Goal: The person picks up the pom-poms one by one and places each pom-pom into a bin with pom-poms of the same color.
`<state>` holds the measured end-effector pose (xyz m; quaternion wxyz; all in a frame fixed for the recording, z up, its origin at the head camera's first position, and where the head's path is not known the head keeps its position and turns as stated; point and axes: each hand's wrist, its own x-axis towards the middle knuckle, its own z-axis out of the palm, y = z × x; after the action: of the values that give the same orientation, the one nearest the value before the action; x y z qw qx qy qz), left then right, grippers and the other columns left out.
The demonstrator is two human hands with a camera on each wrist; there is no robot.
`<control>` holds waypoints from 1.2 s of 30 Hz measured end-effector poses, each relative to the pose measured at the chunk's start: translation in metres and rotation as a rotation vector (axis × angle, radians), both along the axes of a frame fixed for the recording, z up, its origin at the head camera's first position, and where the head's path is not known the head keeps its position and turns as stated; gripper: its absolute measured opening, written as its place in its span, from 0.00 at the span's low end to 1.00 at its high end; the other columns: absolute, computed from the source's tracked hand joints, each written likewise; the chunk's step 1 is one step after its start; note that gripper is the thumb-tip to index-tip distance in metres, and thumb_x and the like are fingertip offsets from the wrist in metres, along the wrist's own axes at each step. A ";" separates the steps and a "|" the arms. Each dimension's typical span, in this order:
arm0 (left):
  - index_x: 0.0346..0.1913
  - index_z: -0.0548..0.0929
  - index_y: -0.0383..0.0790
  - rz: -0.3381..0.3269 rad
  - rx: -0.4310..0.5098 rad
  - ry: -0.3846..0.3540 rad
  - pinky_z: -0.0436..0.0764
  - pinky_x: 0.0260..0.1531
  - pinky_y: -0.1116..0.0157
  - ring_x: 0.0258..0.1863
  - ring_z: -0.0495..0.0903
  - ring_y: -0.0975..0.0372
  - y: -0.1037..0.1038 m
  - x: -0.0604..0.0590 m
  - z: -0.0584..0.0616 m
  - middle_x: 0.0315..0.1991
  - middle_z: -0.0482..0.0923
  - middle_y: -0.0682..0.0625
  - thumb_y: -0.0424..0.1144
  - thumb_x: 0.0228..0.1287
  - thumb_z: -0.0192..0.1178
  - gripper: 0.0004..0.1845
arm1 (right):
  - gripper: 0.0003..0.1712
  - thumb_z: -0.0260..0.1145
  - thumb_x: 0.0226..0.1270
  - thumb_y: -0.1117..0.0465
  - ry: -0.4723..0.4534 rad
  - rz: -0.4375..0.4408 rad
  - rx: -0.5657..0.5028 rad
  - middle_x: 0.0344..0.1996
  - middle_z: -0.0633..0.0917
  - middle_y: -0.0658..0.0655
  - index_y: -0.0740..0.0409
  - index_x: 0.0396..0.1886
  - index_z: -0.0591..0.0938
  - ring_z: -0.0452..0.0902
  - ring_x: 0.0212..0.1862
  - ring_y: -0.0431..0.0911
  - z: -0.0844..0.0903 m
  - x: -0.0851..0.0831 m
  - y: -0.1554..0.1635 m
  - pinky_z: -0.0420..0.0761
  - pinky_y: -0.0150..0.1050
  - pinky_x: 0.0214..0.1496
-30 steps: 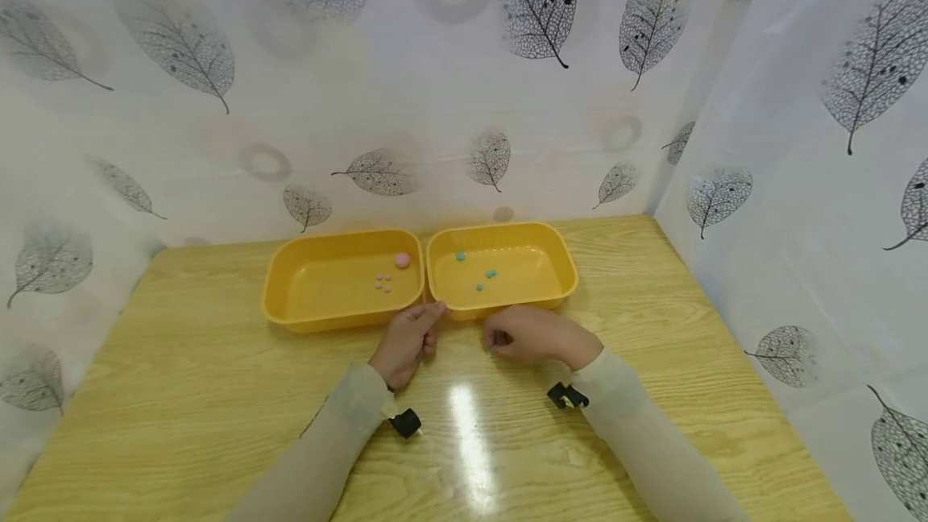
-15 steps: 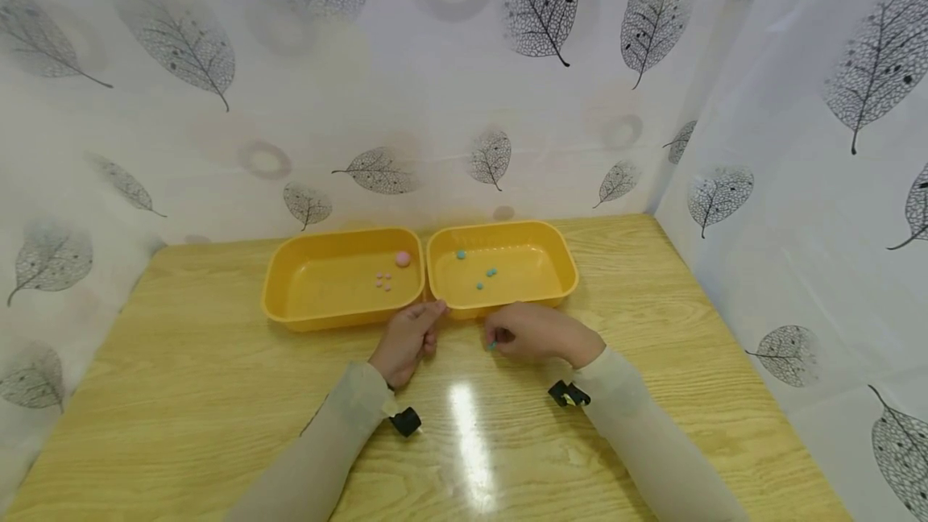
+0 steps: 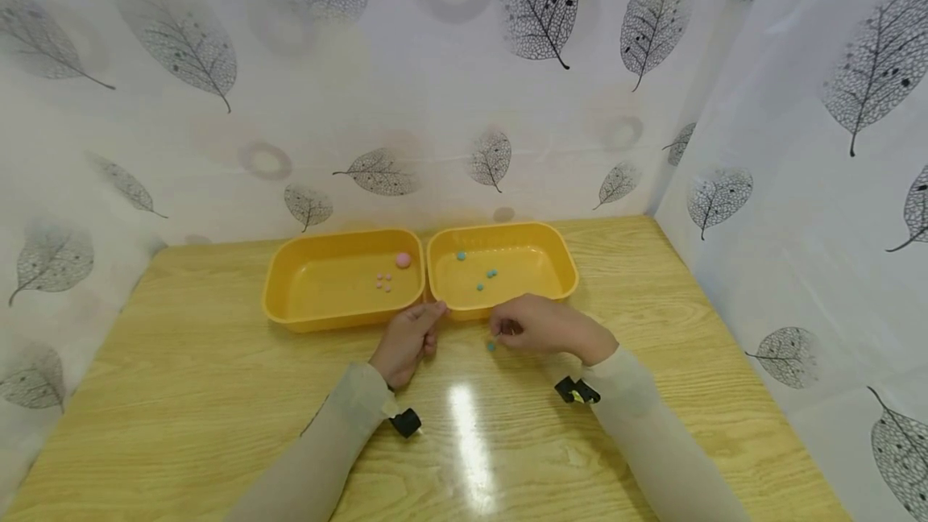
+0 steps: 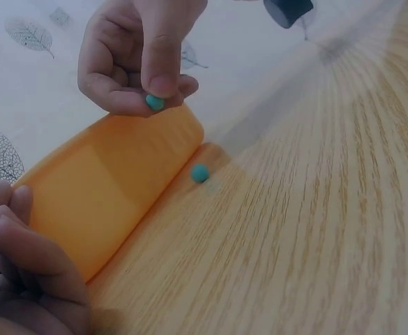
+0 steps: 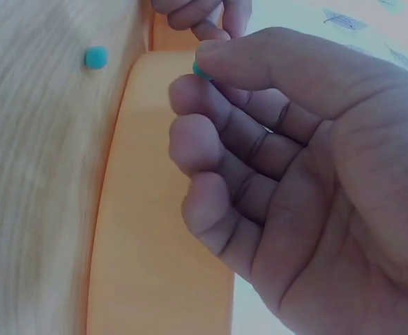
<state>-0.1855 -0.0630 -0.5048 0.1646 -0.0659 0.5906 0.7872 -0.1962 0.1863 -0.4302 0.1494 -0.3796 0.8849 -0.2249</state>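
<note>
Teal beads (image 3: 490, 345), orange trays (image 3: 341, 316), leaf-patterned curtain (image 3: 217, 103).

Glossy pale wood-grain desk (image 3: 217, 393); smooth, shiny yellow plastic rectangular trays (image 3: 341, 312); matt, doughy small teal ball (image 4: 199, 173); thin leaf-printed white cloth backdrop (image 3: 362, 87).

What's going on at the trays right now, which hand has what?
A person works at a wooden table with two yellow trays side by side. The right hand pinches a small teal bead between thumb and forefinger, just in front of the right tray, which holds a few teal beads. Another teal bead lies loose on the table near that hand. The left hand rests with curled fingers at the front of the left tray, which holds pink beads; whether it grips the rim is unclear.
</note>
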 end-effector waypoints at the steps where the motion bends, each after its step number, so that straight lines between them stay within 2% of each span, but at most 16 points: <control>1: 0.49 0.84 0.29 0.002 0.002 -0.002 0.71 0.21 0.72 0.20 0.67 0.67 0.000 0.000 0.000 0.22 0.68 0.54 0.42 0.77 0.61 0.16 | 0.04 0.67 0.72 0.64 0.000 -0.003 -0.001 0.30 0.82 0.40 0.53 0.38 0.87 0.75 0.33 0.35 0.000 0.000 0.001 0.79 0.34 0.40; 17: 0.49 0.84 0.32 0.006 0.010 -0.001 0.71 0.22 0.72 0.21 0.67 0.67 -0.006 0.005 -0.001 0.22 0.68 0.54 0.46 0.78 0.59 0.17 | 0.02 0.68 0.73 0.63 0.025 0.000 -0.030 0.31 0.82 0.40 0.52 0.38 0.85 0.75 0.33 0.35 -0.005 -0.002 -0.005 0.80 0.34 0.39; 25: 0.49 0.84 0.32 0.019 0.016 0.002 0.71 0.21 0.72 0.20 0.67 0.67 -0.007 0.005 -0.002 0.21 0.68 0.54 0.46 0.78 0.60 0.17 | 0.03 0.67 0.74 0.59 0.099 -0.060 -0.082 0.30 0.81 0.40 0.48 0.38 0.84 0.74 0.32 0.36 -0.004 -0.002 -0.007 0.79 0.34 0.39; 30: 0.49 0.84 0.33 0.013 0.006 0.016 0.70 0.21 0.72 0.20 0.67 0.66 -0.007 0.002 -0.003 0.22 0.67 0.53 0.47 0.78 0.60 0.18 | 0.01 0.67 0.73 0.61 0.244 -0.143 -0.166 0.34 0.83 0.43 0.51 0.39 0.84 0.77 0.35 0.39 -0.004 -0.006 -0.010 0.80 0.35 0.40; 33: 0.51 0.84 0.32 -0.001 -0.009 0.010 0.71 0.21 0.72 0.20 0.67 0.67 -0.007 0.000 -0.003 0.23 0.68 0.53 0.48 0.77 0.60 0.19 | 0.03 0.67 0.71 0.64 0.280 -0.238 -0.216 0.38 0.85 0.47 0.56 0.42 0.85 0.78 0.38 0.42 -0.004 -0.009 -0.009 0.81 0.38 0.41; 36: 0.53 0.83 0.31 -0.008 -0.002 -0.003 0.71 0.20 0.73 0.20 0.67 0.67 -0.006 -0.002 -0.003 0.23 0.68 0.54 0.48 0.77 0.61 0.20 | 0.05 0.67 0.71 0.65 0.278 -0.322 -0.232 0.40 0.85 0.51 0.59 0.44 0.85 0.78 0.39 0.44 -0.004 -0.018 -0.008 0.81 0.41 0.42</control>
<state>-0.1870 -0.0688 -0.5078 0.1686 -0.0648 0.5914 0.7859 -0.2138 0.1780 -0.4342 -0.0559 -0.2757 0.9143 -0.2914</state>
